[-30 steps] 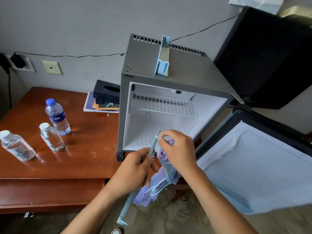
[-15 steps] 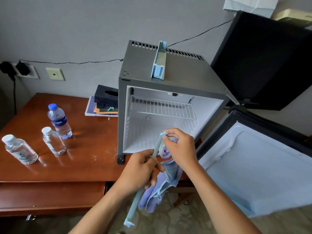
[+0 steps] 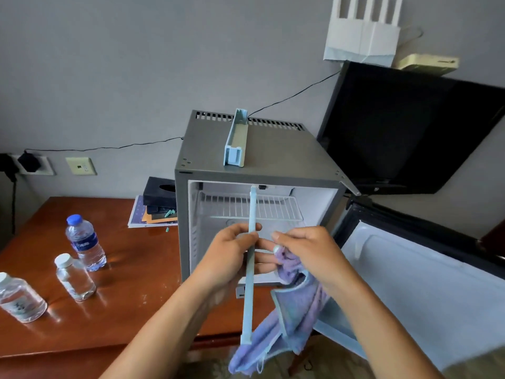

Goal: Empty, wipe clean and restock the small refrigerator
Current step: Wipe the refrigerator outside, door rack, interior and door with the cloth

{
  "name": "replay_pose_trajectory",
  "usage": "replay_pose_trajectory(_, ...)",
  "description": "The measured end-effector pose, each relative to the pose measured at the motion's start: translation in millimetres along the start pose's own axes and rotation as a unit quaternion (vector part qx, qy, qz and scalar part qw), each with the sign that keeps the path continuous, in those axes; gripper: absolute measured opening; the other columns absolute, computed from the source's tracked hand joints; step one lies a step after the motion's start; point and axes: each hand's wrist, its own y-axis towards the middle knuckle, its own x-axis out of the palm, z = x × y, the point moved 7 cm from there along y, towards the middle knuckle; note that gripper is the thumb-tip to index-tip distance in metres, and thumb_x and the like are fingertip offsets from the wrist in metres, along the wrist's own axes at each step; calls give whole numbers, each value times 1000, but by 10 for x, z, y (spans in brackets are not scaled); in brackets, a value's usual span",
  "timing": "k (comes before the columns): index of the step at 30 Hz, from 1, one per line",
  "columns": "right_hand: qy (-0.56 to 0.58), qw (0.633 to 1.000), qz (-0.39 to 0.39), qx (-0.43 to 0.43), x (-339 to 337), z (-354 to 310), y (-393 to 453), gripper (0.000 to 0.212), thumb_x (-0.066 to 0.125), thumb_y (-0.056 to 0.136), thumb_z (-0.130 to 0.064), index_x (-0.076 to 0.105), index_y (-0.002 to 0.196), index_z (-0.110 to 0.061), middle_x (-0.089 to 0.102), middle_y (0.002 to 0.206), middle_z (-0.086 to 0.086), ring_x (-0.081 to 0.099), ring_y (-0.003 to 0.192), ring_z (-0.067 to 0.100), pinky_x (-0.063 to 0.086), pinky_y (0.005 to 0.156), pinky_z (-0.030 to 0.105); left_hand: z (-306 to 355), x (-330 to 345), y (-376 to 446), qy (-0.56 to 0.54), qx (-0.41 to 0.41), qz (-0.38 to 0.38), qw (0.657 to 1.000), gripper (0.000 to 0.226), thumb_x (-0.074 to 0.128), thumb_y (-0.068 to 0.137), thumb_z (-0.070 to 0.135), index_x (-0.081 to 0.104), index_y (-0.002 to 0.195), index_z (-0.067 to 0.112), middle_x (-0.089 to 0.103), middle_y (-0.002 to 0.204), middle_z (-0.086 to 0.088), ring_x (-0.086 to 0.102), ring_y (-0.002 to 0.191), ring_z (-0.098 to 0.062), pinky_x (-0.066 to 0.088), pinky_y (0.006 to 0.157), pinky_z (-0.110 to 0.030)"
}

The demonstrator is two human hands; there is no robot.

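Pale blue plastic, in the form of a long narrow door-shelf rail (image 3: 250, 258), is pinched near its middle by the left hand (image 3: 229, 258), thumb on one side and curled fingers on the other, so that the rail stands nearly upright in front of the open refrigerator (image 3: 254, 170). A lavender cleaning cloth (image 3: 289, 310) is gripped in the curled fingers of the right hand (image 3: 308, 255), just beside the rail; whether the cloth is touching the rail at this instant cannot be told.

A slip is the nearest risk: the rail is held at one point only, and a firm stroke of the cloth along it could twist it out of the pinch and drop it to the floor. Its upper end lies across the cabinet opening in this view, so a careless swing might knock the wire shelf (image 3: 250, 206) inside or the cabinet edge. The hanging tail of the cloth could snag on the rail's lower bracket.

A second door bin (image 3: 235, 140) is laid on the refrigerator top, reaching to the front edge, and could be jolted off. The open door (image 3: 426, 283) stands at the right. Three water bottles (image 3: 84, 242) (image 3: 74, 277) (image 3: 19, 299) are kept on the wooden desk (image 3: 131, 269), well apart from the work, awaiting restocking.
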Motion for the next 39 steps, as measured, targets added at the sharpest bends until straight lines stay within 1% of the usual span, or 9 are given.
replay_pose_trajectory(4,30,999,33,-12,-311,-254,-89,54,74,79,-59,79,90,-7,76,91,18,72,96,35,52,98,55,380,261,173,77,42,-2,996,20,44,107,8,56,118,-4,77,88,-15,73,79,-26,60,77,-35)
replay_pose_trajectory(7,29,999,35,-23,-447,-407,-80,73,77,71,-67,73,91,3,73,80,10,69,79,25,53,84,39,658,390,342,156,86,2,984,27,43,107,11,65,110,-4,79,99,-6,70,93,-27,53,80,-31)
replay_pose_trajectory(14,151,988,-27,-24,-223,-810,316,18,73,89,-12,77,97,4,73,94,23,64,86,24,47,82,34,1126,557,793,214,98,10,972,29,48,106,14,72,92,4,77,110,-10,73,100,-27,57,78,-46)
replay_pose_trajectory(16,158,987,-25,-20,-221,-898,465,16,75,88,-11,78,97,3,75,95,24,68,87,26,51,88,39,1243,444,957,230,100,26,968,32,50,107,23,68,95,-1,77,108,-9,73,99,-32,58,88,-50)
replay_pose_trajectory(19,148,989,-10,19,-302,-961,738,33,89,74,-24,79,90,3,76,86,19,71,85,31,56,96,47,1534,133,1121,247,140,91,955,36,50,107,34,61,91,4,75,96,-11,68,76,-29,58,74,-38)
replay_pose_trajectory(24,86,994,2,67,-387,-799,1487,69,94,26,-50,82,81,-10,78,90,14,73,99,35,55,99,54,2104,-375,1350,531,227,262,773,18,51,92,18,68,85,14,72,82,-8,68,80,-35,58,70,-39)
replay_pose_trajectory(30,100,982,-13,161,-333,-543,2011,78,96,24,-42,78,85,3,77,97,18,73,100,35,53,99,53,2456,-596,1796,689,142,271,657,33,58,92,34,62,116,12,61,119,-13,62,102,-36,54,83,-42)
replay_pose_trajectory(34,100,978,0,181,-262,-738,1877,37,90,47,-24,71,69,-2,69,93,14,55,87,22,50,83,34,2384,-774,2088,636,77,195,742,21,66,90,22,67,86,2,64,77,-11,57,62,-23,42,54,-27)
replay_pose_trajectory(39,108,974,9,197,-218,-792,1860,21,83,63,-12,70,72,1,64,88,21,56,81,27,46,73,37,2326,-862,2104,581,32,174,794,13,66,93,9,64,95,-3,65,80,-15,64,60,-22,52,44,-26)
